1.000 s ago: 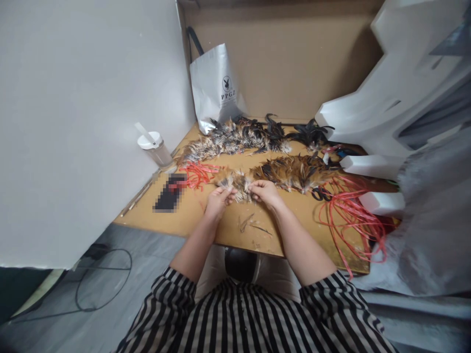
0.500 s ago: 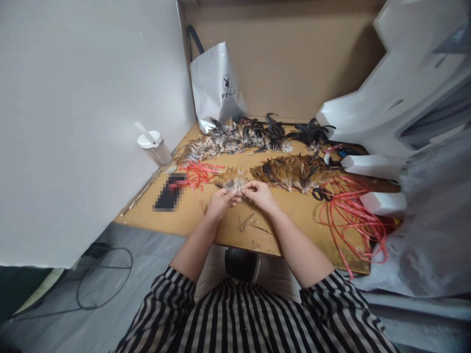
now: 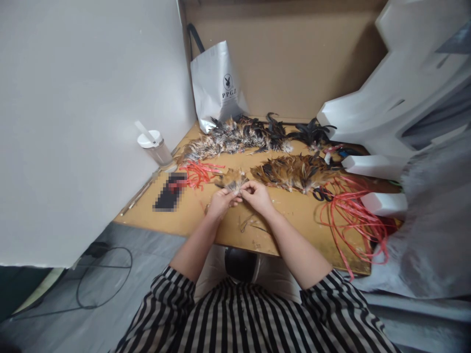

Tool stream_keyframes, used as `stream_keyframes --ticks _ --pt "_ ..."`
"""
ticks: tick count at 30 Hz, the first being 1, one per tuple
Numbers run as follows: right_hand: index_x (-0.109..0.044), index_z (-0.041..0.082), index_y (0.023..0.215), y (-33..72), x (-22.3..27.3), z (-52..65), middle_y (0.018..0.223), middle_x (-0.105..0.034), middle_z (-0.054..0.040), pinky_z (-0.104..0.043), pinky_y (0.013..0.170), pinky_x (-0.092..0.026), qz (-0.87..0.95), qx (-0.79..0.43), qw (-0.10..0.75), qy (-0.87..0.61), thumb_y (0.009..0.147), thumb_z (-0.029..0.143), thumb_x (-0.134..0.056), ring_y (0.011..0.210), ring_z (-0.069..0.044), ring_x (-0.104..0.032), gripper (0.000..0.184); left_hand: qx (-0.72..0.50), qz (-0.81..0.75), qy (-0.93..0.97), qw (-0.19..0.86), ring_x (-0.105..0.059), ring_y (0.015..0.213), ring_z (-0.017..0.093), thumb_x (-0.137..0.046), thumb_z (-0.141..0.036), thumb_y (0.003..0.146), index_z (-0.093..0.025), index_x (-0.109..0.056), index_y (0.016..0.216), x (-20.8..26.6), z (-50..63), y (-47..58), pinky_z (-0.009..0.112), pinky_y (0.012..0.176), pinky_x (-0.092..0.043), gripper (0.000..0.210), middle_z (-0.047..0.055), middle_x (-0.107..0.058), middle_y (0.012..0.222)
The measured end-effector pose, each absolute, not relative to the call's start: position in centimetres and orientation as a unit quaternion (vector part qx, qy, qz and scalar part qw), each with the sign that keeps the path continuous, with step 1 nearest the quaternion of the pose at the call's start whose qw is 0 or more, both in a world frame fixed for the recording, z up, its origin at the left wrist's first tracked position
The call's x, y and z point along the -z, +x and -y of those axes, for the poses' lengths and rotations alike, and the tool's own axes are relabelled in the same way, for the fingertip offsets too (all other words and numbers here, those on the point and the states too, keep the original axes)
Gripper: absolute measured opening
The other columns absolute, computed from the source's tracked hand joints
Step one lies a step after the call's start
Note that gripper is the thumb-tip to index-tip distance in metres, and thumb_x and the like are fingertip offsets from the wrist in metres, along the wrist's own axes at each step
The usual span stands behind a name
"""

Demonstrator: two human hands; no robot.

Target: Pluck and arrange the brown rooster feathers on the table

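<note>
A small bunch of light brown feathers [image 3: 232,179] fans out away from me above my fingertips. My left hand [image 3: 222,203] is closed, pinching the pale base of the bunch. Beside it my right hand [image 3: 258,197] pinches at the same base, its fingertips close against those of the left. Whether a thin tie lies between the fingers is too small to make out. Just to the right, a row of brown and black feather bunches [image 3: 294,171] lies on the wooden table [image 3: 209,230].
Farther back lie a long pile of mixed feathers [image 3: 239,135] and a black bunch [image 3: 312,133]. Red plastic strips [image 3: 200,174] and a lidded cup [image 3: 156,148] are at left. Black scissors [image 3: 322,194] and more red strips [image 3: 342,211] are at right. A silver bag [image 3: 217,83] stands behind.
My right hand has shifted slightly, its fingers curling closer in at the base of the feather bunch. The left hand stays nearly where it was.
</note>
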State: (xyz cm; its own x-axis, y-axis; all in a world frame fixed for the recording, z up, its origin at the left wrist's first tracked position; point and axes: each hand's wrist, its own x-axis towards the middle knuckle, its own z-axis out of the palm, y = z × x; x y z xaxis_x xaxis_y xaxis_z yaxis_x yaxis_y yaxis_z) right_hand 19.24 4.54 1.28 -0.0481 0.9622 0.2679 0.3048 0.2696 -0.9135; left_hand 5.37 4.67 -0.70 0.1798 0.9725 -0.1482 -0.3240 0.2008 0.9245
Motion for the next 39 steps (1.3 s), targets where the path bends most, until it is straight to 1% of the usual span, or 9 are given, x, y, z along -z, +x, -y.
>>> stream_keyframes --ticks 6,12,15,21,28,31,36,39 --pt "-0.060 0.017 0.072 19.0 -1.2 -4.4 0.057 -0.055 0.0016 -0.021 0.048 -0.036 0.615 -0.356 0.497 -0.498 0.065 0.029 -0.058 0.048 -0.009 -0.043 0.014 -0.489 -0.417 0.394 0.657 -0.056 0.050 0.009 -0.073 -0.031 0.056 -0.010 -0.063 0.077 0.5 -4.7 5.4 0.018 0.047 -0.040 0.032 0.004 -0.063 0.060" --pt "-0.055 0.017 0.072 18.8 -1.6 -4.6 0.061 -0.057 0.0011 -0.022 0.053 -0.041 0.516 -0.488 0.540 -0.452 0.058 0.031 -0.064 0.053 -0.009 -0.050 0.022 -0.496 -0.418 0.390 0.653 -0.055 0.050 0.008 -0.073 -0.033 0.055 -0.011 -0.064 0.073 0.5 -4.8 5.4 0.018 0.046 -0.040 0.030 0.007 -0.065 0.068" --pt "-0.054 0.017 0.073 18.7 -1.6 -4.7 0.064 -0.057 0.0011 -0.023 0.056 -0.042 0.481 -0.521 0.555 -0.434 0.055 0.031 -0.067 0.055 -0.009 -0.052 0.026 -0.498 -0.416 0.388 0.655 -0.055 0.050 0.008 -0.073 -0.032 0.055 -0.011 -0.065 0.075 0.6 -4.9 5.4 0.018 0.046 -0.040 0.030 0.007 -0.066 0.069" --pt "-0.053 0.017 0.077 18.5 -1.4 -4.8 0.066 -0.056 0.0017 -0.023 0.059 -0.043 0.479 -0.520 0.567 -0.423 0.056 0.027 -0.067 0.057 -0.009 -0.052 0.027 -0.496 -0.414 0.388 0.658 -0.054 0.051 0.007 -0.073 -0.030 0.056 -0.010 -0.065 0.075 0.6 -4.8 5.4 0.018 0.047 -0.039 0.028 0.007 -0.065 0.070" --pt "-0.053 0.017 0.080 18.2 -1.5 -4.5 0.066 -0.055 0.0023 -0.023 0.056 -0.043 0.486 -0.507 0.582 -0.409 0.059 0.023 -0.065 0.054 -0.008 -0.052 0.025 -0.499 -0.414 0.384 0.657 -0.054 0.050 0.007 -0.073 -0.029 0.055 -0.010 -0.064 0.072 0.5 -4.8 5.4 0.018 0.046 -0.038 0.027 0.005 -0.064 0.066" --pt "-0.054 0.016 0.081 18.2 -1.6 -4.5 0.064 -0.055 0.0031 -0.021 0.053 -0.042 0.478 -0.521 0.577 -0.410 0.057 0.024 -0.067 0.053 -0.007 -0.052 0.028 -0.502 -0.412 0.392 0.652 -0.052 0.048 0.006 -0.073 -0.030 0.055 -0.010 -0.064 0.070 0.5 -4.8 5.4 0.018 0.045 -0.038 0.026 0.005 -0.063 0.064" --pt "-0.057 0.014 0.075 18.8 -1.8 -4.6 0.053 -0.056 0.0035 -0.019 0.041 -0.033 0.440 -0.583 0.531 -0.428 0.055 0.030 -0.070 0.041 -0.005 -0.043 0.029 -0.505 -0.416 0.400 0.641 -0.052 0.047 0.007 -0.073 -0.030 0.054 -0.010 -0.064 0.069 0.5 -4.7 5.4 0.019 0.046 -0.038 0.027 0.004 -0.063 0.062" --pt "-0.058 0.013 0.070 19.2 -2.0 -4.6 0.053 -0.058 0.0014 -0.019 0.042 -0.035 0.423 -0.608 0.514 -0.432 0.051 0.031 -0.073 0.042 -0.006 -0.046 0.030 -0.501 -0.413 0.416 0.637 -0.051 0.046 0.006 -0.072 -0.031 0.055 -0.010 -0.064 0.067 0.5 -4.7 5.3 0.019 0.046 -0.038 0.025 0.004 -0.063 0.060"
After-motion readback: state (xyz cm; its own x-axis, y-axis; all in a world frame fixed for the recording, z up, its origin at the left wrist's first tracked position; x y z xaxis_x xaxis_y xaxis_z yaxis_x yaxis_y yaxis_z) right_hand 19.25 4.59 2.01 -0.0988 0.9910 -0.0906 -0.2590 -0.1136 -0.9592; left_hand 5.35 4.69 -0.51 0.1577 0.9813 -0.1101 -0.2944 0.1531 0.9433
